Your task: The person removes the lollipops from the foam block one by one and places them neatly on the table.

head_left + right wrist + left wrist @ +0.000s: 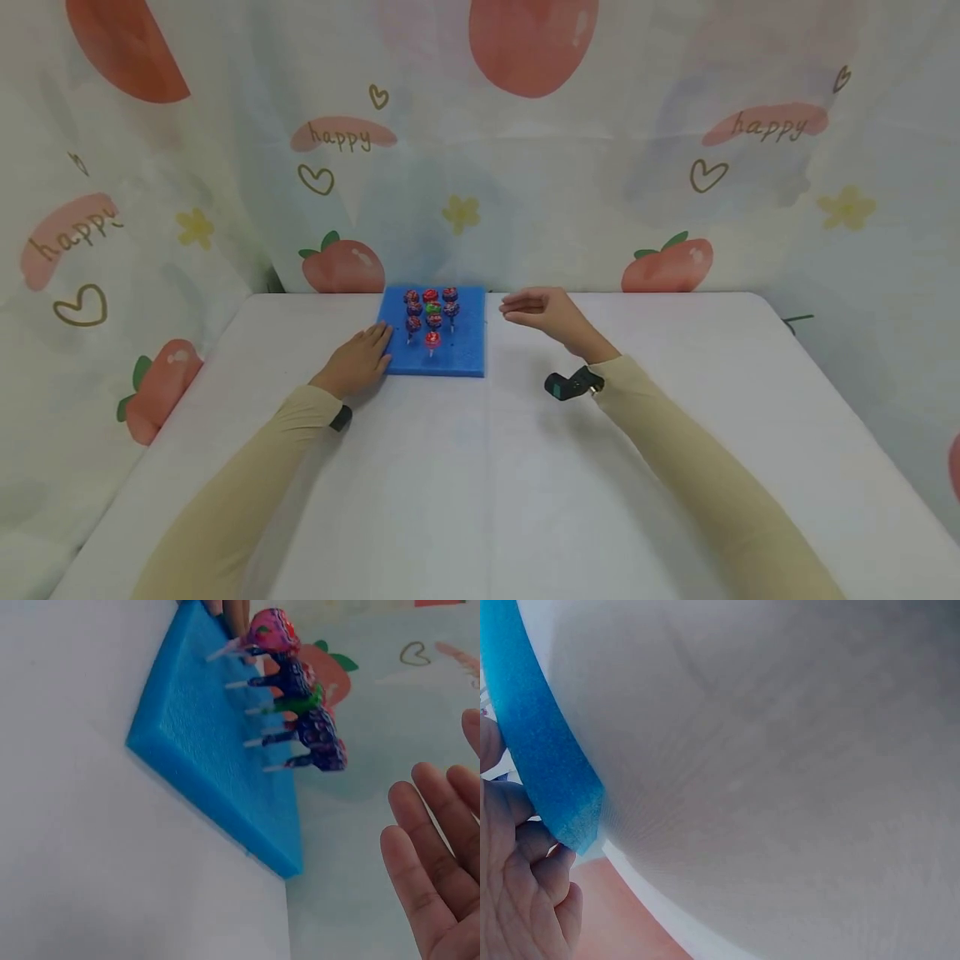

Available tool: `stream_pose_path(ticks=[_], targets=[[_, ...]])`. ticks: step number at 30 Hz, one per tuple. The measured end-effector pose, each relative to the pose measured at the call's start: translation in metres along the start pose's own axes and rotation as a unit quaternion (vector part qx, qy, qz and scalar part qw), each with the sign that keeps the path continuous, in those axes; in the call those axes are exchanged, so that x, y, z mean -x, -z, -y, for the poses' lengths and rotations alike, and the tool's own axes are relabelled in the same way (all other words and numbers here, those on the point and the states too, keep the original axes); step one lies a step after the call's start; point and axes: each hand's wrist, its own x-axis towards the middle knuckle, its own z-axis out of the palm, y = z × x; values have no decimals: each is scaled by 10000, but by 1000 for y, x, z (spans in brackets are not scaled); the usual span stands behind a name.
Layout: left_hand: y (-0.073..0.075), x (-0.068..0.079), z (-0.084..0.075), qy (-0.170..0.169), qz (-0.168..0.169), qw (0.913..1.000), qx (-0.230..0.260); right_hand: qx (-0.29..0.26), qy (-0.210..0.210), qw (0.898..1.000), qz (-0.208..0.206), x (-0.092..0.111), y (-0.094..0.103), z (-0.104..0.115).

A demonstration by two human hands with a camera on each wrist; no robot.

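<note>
A blue foam board [468, 350] lies near the table's far edge. Several wrapped lollipops [433, 320] stand upright in it on white sticks, their wrappers red, dark blue and green. Along the board's left edge rests my left hand [358, 360], its fingers extended against the foam. The left wrist view shows those fingertips [559, 859] right at the board's side. My right hand [551, 315] is raised to the right of the board with extended fingers, holding nothing. In the right wrist view, its fingers [442, 847] appear spread beside the row of lollipops [319, 735].
The table [480, 483] has a white cover. Behind it hangs a printed curtain [540, 200] with peaches and hearts, which also runs down both sides. A black wrist camera [573, 383] sits below my right hand.
</note>
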Motion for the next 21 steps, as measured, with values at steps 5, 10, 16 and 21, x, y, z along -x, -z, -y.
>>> stream_pose_path(ticks=[5,10,16,21], targets=[[5,3,-3,70,43,10000,33,-299,142,9992,204,-16,-36,-4],[10,5,-6,89,84,9999,77,-526,73,9978,390,-27,-65,-12],[8,5,-4,113,66,9999,27,-803,-196,9960,345,-39,-91,-23],[5,3,-3,69,27,10000,48,-652,-432,9969,-21,-44,-98,-26]])
